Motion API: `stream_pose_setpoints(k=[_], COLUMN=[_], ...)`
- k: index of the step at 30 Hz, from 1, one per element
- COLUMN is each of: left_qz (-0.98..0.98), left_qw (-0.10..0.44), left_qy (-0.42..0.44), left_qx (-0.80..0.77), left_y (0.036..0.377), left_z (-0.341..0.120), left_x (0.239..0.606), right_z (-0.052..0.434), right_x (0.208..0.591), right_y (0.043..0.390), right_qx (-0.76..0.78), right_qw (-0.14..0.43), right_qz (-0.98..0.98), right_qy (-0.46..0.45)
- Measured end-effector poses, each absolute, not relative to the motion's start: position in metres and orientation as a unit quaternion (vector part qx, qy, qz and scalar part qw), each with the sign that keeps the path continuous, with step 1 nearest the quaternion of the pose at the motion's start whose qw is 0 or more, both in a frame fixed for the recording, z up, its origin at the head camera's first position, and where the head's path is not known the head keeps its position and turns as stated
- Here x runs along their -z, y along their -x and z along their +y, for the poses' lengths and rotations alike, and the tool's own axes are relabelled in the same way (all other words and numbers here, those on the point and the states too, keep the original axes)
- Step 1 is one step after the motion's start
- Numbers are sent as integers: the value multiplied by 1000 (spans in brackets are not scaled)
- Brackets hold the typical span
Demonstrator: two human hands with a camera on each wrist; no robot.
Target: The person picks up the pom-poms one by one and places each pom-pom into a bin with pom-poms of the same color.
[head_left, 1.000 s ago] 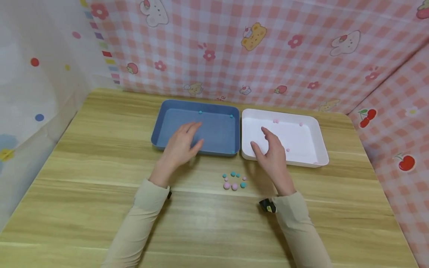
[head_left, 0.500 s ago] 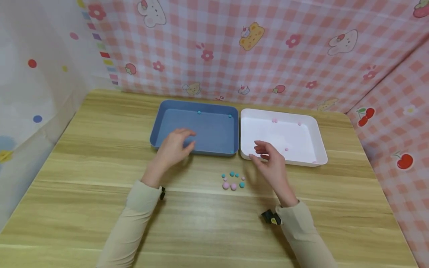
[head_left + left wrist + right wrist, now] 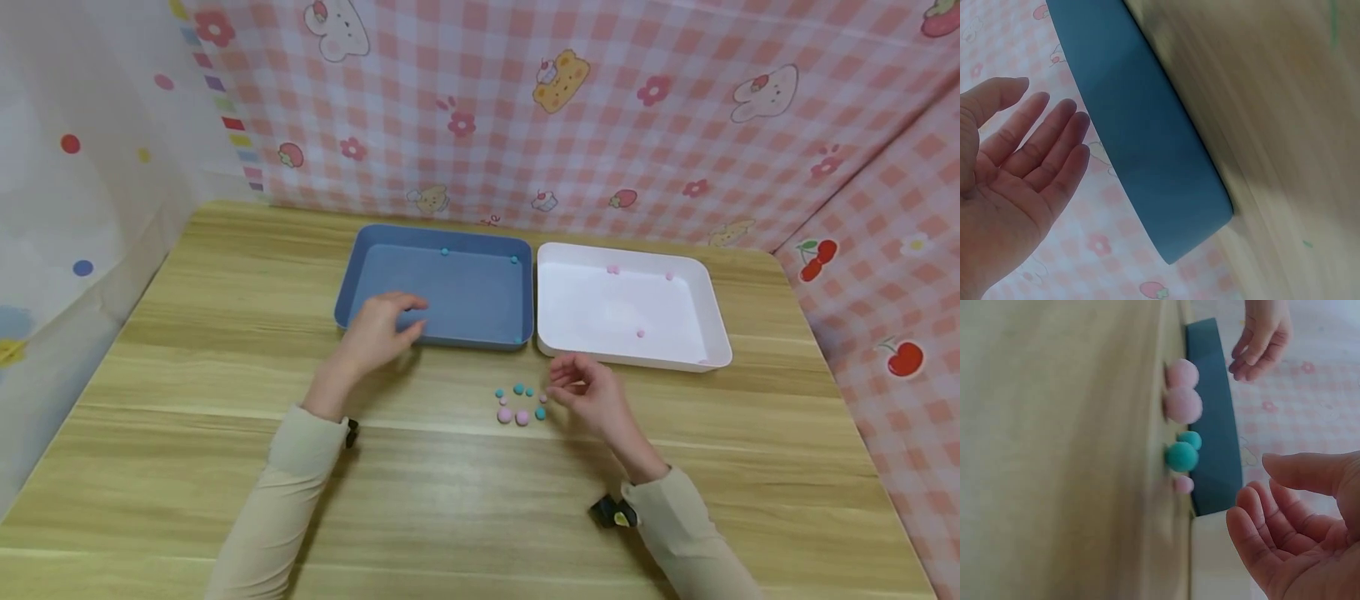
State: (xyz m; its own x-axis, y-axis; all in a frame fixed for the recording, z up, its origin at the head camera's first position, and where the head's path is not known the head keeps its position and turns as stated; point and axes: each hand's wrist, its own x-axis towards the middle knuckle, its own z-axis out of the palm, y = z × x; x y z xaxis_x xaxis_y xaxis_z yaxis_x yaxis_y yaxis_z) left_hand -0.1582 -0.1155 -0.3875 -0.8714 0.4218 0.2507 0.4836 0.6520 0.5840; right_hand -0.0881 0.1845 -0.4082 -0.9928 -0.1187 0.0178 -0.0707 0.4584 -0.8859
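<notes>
Several pink and teal pom-poms lie in a small group on the wooden table, among them a large pink pom-pom (image 3: 522,418) and a teal pom-pom (image 3: 1181,457). My right hand (image 3: 591,393) hovers just right of this group, fingers loosely bent and nothing in them; its fingertips are close to a small pink pom-pom (image 3: 543,399). Over the front left edge of the blue tray (image 3: 472,292) is my left hand (image 3: 373,335), relaxed and holding nothing. The left wrist view shows its palm and spread fingers beside the blue tray's outer wall (image 3: 1141,131).
To the right of the blue tray stands a white tray (image 3: 667,312) with several pink pom-poms along its floor and sides. A few small teal pom-poms (image 3: 445,252) lie inside the blue tray. Behind the table hangs a pink checked cloth (image 3: 420,108).
My right hand has come down from over the white tray toward the pom-poms on the table, its fingers drawing closer together. My left hand has shifted slightly left and toward me.
</notes>
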Motion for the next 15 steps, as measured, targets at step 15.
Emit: stream_pose_setpoints(k=[15], left_qz=[-887], left_qw=[2], left_qy=[252], left_qx=[387], left_y=[160], left_z=[-127], left_x=[393], right_z=[181], right_x=[421], right_y=[79], right_qx=[507], right_qw=[67], right_qz=[853], right_qy=[108])
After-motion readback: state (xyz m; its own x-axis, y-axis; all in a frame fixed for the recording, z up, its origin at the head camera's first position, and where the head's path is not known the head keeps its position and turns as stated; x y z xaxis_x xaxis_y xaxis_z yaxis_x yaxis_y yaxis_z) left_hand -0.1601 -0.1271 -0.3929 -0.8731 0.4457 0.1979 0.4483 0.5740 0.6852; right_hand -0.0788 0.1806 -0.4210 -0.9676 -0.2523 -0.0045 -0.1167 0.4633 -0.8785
